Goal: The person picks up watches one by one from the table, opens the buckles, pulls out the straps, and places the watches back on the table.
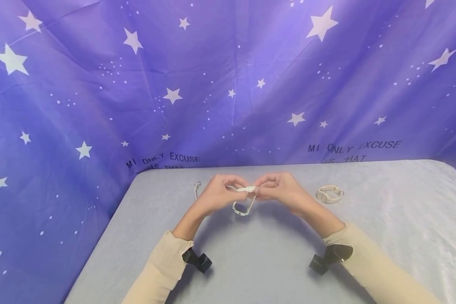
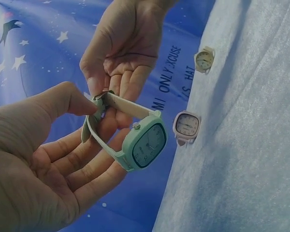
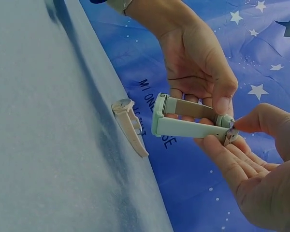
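A mint-green wristwatch point(image 2: 146, 146) with a squarish face hangs between the two hands, its strap bent into a loop. The left hand point(image 1: 217, 195) pinches the strap end between thumb and fingers. From the other side, the right hand point(image 1: 286, 191) pinches the strap at the metal buckle point(image 3: 230, 133). In the head view the watch face point(image 1: 241, 208) hangs below the fingertips, over the table. Fingers partly cover the buckle and the overlapping strap ends.
On the grey cloth-covered table point(image 1: 258, 261) a pale watch point(image 1: 329, 194) lies beyond the right forearm. Another watch point(image 1: 196, 189) lies beside the left hand, partly hidden by it. A purple star-printed curtain point(image 1: 228, 105) hangs behind the table's far edge.
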`<action>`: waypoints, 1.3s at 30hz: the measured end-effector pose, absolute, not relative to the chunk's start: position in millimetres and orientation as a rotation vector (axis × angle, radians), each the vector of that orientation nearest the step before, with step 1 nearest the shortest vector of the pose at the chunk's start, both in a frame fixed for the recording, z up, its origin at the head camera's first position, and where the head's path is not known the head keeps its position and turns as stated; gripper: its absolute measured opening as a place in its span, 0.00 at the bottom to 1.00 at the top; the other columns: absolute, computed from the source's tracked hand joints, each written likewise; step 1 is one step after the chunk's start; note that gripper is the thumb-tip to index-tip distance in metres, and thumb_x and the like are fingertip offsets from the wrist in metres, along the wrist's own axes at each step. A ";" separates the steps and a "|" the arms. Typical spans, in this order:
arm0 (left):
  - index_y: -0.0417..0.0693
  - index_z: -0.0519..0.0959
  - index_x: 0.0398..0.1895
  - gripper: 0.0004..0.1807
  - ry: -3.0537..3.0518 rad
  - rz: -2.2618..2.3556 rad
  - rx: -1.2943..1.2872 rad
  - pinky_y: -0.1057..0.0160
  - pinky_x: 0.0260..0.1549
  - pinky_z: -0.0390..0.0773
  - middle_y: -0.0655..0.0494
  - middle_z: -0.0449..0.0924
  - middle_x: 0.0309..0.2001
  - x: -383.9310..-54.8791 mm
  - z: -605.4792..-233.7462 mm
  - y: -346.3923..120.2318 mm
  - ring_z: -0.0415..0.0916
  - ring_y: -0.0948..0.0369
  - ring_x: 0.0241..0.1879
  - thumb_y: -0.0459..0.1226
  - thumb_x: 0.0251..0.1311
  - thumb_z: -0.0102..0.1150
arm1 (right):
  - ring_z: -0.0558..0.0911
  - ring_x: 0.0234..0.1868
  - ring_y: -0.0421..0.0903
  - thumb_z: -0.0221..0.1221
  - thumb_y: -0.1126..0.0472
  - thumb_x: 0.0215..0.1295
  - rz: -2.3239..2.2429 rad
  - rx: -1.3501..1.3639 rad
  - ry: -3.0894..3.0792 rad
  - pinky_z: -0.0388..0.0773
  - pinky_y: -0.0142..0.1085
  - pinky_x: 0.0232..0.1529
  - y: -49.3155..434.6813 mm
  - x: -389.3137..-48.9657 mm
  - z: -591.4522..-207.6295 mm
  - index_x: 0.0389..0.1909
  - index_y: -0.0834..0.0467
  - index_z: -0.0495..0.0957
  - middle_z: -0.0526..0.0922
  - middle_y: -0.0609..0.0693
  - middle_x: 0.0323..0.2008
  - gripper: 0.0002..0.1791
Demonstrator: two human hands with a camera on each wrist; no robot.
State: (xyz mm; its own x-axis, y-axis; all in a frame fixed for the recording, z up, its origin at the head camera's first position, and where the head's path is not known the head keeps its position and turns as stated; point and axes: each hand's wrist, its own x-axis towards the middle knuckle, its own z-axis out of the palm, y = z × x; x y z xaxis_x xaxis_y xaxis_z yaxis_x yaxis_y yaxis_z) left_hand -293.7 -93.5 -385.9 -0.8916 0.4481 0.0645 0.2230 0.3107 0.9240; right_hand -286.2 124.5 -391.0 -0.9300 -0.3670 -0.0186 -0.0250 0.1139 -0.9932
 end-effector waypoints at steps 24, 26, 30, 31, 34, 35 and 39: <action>0.36 0.85 0.42 0.11 2.276 1.674 0.581 0.52 0.42 0.89 0.45 0.88 0.35 -291.3 -384.8 -90.7 0.88 0.45 0.37 0.30 0.55 0.68 | 0.90 0.44 0.52 0.66 0.67 0.63 -1.877 -0.448 2.243 0.87 0.45 0.50 122.2 -277.5 -384.9 0.46 0.72 0.82 0.90 0.63 0.41 0.14; 0.36 0.85 0.42 0.11 2.286 1.667 0.576 0.55 0.40 0.89 0.46 0.88 0.34 -291.7 -385.1 -90.9 0.87 0.42 0.39 0.30 0.56 0.68 | 0.91 0.43 0.50 0.66 0.67 0.63 -1.894 -0.439 2.227 0.87 0.43 0.49 121.7 -278.0 -386.3 0.46 0.73 0.82 0.90 0.63 0.41 0.14; 0.37 0.85 0.41 0.10 2.294 1.668 0.576 0.60 0.36 0.87 0.46 0.88 0.34 -292.4 -385.2 -91.2 0.85 0.38 0.40 0.33 0.57 0.70 | 0.91 0.42 0.47 0.65 0.68 0.64 -1.920 -0.430 2.192 0.87 0.42 0.50 122.5 -280.5 -388.7 0.46 0.74 0.81 0.90 0.62 0.41 0.14; 0.38 0.86 0.41 0.10 2.298 1.667 0.571 0.61 0.35 0.86 0.47 0.88 0.34 -292.5 -384.9 -91.2 0.85 0.38 0.40 0.34 0.58 0.70 | 0.91 0.42 0.48 0.65 0.68 0.64 -1.925 -0.434 2.180 0.87 0.42 0.50 122.9 -281.3 -389.2 0.46 0.74 0.81 0.90 0.61 0.40 0.14; 0.38 0.85 0.42 0.11 2.295 1.674 0.545 0.63 0.34 0.85 0.47 0.88 0.34 -293.0 -383.9 -91.2 0.86 0.40 0.39 0.34 0.58 0.70 | 0.91 0.41 0.47 0.63 0.68 0.65 -1.943 -0.430 2.138 0.87 0.45 0.51 123.9 -284.1 -390.7 0.47 0.74 0.79 0.90 0.59 0.39 0.14; 0.38 0.86 0.42 0.11 2.300 1.671 0.536 0.64 0.33 0.84 0.47 0.88 0.34 -293.3 -383.7 -91.2 0.86 0.42 0.38 0.34 0.58 0.70 | 0.91 0.40 0.46 0.63 0.68 0.65 -1.946 -0.423 2.124 0.86 0.45 0.52 124.3 -285.0 -391.2 0.47 0.74 0.79 0.91 0.58 0.39 0.14; 0.38 0.85 0.42 0.11 2.304 1.672 0.521 0.62 0.34 0.85 0.47 0.88 0.35 -294.0 -382.6 -91.4 0.87 0.48 0.35 0.34 0.58 0.70 | 0.91 0.40 0.45 0.62 0.68 0.66 -1.958 -0.402 2.086 0.86 0.45 0.52 124.9 -286.7 -391.8 0.49 0.74 0.78 0.91 0.57 0.40 0.16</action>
State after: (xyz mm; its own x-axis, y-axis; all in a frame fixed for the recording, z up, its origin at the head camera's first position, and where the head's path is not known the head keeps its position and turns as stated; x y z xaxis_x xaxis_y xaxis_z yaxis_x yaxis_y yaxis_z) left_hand -294.0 -91.4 -382.6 -0.9058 0.4236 0.0096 0.1406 0.2791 0.9499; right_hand -286.7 124.9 -391.8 -0.9299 -0.3677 0.0051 -0.0283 0.0579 -0.9979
